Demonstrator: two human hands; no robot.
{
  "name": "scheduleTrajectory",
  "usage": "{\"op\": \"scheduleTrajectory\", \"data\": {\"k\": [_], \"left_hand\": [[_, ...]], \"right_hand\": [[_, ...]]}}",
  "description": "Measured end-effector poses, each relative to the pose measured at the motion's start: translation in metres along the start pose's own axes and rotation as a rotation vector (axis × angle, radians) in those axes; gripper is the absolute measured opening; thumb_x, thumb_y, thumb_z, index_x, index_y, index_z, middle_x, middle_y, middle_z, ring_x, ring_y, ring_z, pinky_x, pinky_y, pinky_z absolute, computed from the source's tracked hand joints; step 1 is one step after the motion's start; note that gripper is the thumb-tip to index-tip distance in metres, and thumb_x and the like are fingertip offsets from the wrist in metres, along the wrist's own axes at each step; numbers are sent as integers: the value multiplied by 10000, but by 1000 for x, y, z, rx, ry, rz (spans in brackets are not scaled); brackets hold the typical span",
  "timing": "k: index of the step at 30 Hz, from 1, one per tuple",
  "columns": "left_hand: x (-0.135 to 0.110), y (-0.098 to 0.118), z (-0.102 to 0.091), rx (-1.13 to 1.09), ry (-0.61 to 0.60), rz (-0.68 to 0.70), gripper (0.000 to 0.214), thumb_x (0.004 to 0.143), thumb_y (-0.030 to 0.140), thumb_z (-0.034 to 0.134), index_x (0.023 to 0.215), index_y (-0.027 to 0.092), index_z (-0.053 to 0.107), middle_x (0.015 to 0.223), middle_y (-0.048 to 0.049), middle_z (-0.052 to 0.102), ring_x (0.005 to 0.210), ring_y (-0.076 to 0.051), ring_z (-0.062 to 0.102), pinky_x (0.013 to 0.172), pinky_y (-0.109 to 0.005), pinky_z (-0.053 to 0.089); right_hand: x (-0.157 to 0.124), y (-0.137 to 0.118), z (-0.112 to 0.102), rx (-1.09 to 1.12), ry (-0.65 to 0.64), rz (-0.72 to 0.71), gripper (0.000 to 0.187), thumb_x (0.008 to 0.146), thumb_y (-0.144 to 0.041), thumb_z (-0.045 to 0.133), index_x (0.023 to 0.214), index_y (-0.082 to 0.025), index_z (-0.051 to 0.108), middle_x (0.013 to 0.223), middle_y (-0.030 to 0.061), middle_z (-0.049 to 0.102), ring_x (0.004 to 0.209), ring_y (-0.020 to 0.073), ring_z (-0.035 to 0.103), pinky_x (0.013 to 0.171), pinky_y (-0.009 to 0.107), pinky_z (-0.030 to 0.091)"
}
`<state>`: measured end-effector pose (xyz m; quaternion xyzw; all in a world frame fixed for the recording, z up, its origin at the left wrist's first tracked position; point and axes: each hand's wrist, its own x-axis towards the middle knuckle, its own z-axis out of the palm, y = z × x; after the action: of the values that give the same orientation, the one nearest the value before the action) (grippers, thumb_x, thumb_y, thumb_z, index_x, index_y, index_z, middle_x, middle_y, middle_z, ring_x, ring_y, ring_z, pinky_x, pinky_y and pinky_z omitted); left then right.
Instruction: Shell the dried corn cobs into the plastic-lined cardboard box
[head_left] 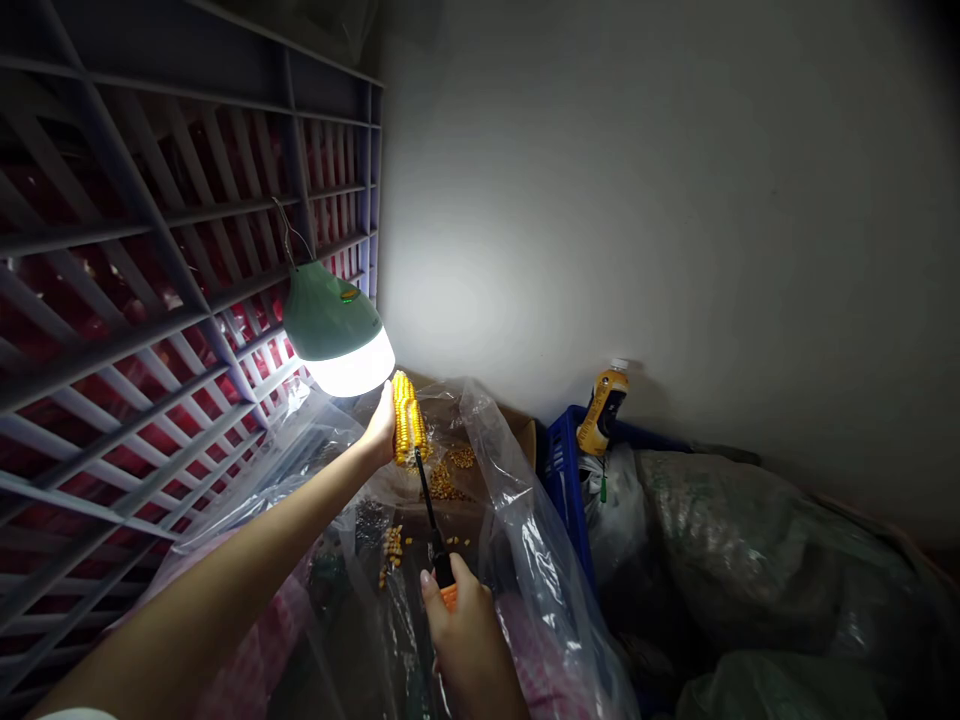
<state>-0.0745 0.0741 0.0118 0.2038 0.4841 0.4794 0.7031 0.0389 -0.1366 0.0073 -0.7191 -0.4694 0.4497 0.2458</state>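
Note:
My left hand [384, 425] grips an ear of yellow corn [409, 415] just below a lit lamp; most of its fingers are hidden behind the ear. A strip of kernels is gone from the side facing me. In my right hand [466, 620] is a screwdriver [430, 505] with a black shaft and an orange and black handle. Its tip touches the lower end of the ear. Underneath, loose corn kernels [448, 482] lie in a box lined with a clear plastic bag [517, 510]. More kernels [391, 552] rest on the plastic nearer to me.
A green-topped lamp [337, 325] hangs by a wire from the stacked plastic crates [217, 300] on the left. To the right, a bottle with an orange label [604, 410] stands at a blue crate [566, 480]. Large woven sacks [735, 540] fill the right side, below a pale wall [637, 200].

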Motion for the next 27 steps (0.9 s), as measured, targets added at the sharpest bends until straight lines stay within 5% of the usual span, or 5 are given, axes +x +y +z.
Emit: {"op": "scheduleTrajectory", "data": {"k": [4,10,17,24,27], "left_hand": [[1,-2,-1,95,-6,77,649,781,653,281,1052,124,542,650,-57,628,496,-162,574,497,-292,491],[-2,-9,-2,319,189,204,757,707,735,291,1073,136,575,902,-117,650,728,-212,617,615,-296,489],[2,-15,-6,520,292,304,773,725,731,226,1068,141,590,1046,-143,621,897,-256,589,772,-332,445],[12,-17,-16,578,347,326,774,738,721,201,999,114,604,1078,-183,604,969,-302,566,831,-374,414],[13,-16,-18,623,359,301,795,727,735,186,983,112,608,1097,-188,596,987,-310,559,841,-379,406]], "right_hand": [[-1,0,2,-56,31,-10,280,787,-441,440,904,-219,565,669,67,606,633,210,575,519,271,352],[7,-1,14,-64,87,14,230,786,-379,444,874,-190,541,735,111,606,689,234,599,591,305,395],[13,-10,23,499,-339,271,221,809,-436,371,829,-218,408,486,-82,377,289,64,306,315,199,283],[20,-8,30,25,96,26,168,768,-340,479,786,-179,523,656,78,562,618,185,575,524,261,390],[19,-12,28,145,-11,110,174,773,-353,470,818,-186,495,598,31,523,507,151,531,482,258,383]]}}
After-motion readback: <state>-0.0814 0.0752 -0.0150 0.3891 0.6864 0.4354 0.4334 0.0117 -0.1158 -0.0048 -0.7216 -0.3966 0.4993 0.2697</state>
